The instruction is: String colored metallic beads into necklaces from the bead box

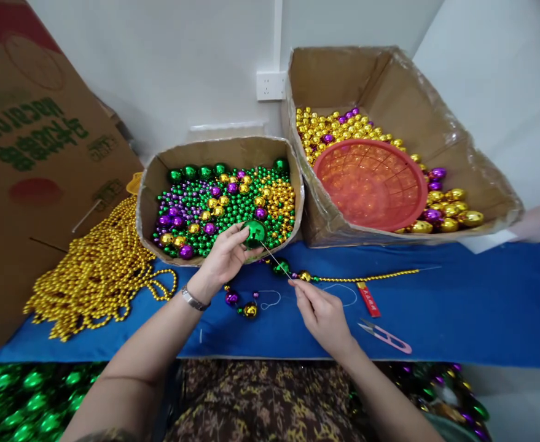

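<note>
My left hand [224, 256] pinches a large shiny green bead [254, 233] just in front of the small cardboard box [150, 184] of mixed green, gold and purple beads. My right hand [321, 313] pinches a thin needle [274, 259] whose tip points up into the green bead. A white thread [338, 293] trails from the needle over the blue cloth [458, 307]. A strung line of small gold beads [366, 277] with a few larger beads lies behind my right hand. Loose purple and gold beads [242, 305] lie between my wrists.
A big cardboard box [458, 166] at the back right holds gold and purple beads and an orange plastic basket [371, 183]. A heap of gold bead strands [94, 276] lies left. A red lighter [368, 299] and pink snips [387, 335] lie right of my hand.
</note>
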Tool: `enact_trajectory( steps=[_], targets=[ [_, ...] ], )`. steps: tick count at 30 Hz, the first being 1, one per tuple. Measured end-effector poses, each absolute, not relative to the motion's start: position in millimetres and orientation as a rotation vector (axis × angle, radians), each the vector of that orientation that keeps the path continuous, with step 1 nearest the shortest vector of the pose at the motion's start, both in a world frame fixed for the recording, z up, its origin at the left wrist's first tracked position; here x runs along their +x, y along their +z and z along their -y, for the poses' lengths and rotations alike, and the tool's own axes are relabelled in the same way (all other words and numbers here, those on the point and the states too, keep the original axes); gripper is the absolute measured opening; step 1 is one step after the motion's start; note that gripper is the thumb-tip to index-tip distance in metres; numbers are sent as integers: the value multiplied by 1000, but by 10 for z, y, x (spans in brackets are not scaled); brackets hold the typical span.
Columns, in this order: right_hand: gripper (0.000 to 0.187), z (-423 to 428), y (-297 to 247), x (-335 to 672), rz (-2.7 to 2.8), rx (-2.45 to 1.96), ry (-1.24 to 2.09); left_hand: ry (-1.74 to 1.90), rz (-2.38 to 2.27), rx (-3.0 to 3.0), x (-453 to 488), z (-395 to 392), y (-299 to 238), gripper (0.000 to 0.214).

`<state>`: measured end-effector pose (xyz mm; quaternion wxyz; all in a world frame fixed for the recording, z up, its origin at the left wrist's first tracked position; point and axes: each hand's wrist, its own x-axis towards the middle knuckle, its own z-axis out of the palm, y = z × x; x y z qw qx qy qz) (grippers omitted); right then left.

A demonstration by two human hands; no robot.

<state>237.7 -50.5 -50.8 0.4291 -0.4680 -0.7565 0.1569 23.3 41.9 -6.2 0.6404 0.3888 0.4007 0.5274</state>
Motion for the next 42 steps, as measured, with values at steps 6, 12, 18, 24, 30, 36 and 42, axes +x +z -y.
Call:
enact_trajectory(
  steps=[6, 12, 18, 24, 30, 36, 42],
  targets=[
    [28, 489, -532, 2382, 1957, -1211, 295, 1267, -1029, 1302, 293, -273, -85, 49],
    [26, 455, -538, 2332, 1954, -1236, 346, 1197, -968, 1478, 353, -169, -51, 54],
    [24, 495, -531, 2286, 1939, -1224, 440, 1199, -973, 1458, 329, -104, -162, 54],
    [22, 530, -594, 2262, 1914, -1196, 423, 1198, -926, 1478, 399, 83, -315, 86],
    [19, 548, -633, 2345, 1894, -1244, 350, 1207, -1068, 1623, 158, -189, -232, 41],
    [20, 559, -641, 2381, 1884, -1275, 362, 798, -1484, 2222, 58, -851, -148, 16],
    [21, 564, -645, 2392, 1867, -1302, 359, 196, -1365, 2618, 492, -1152, -262, 17]
  ],
)
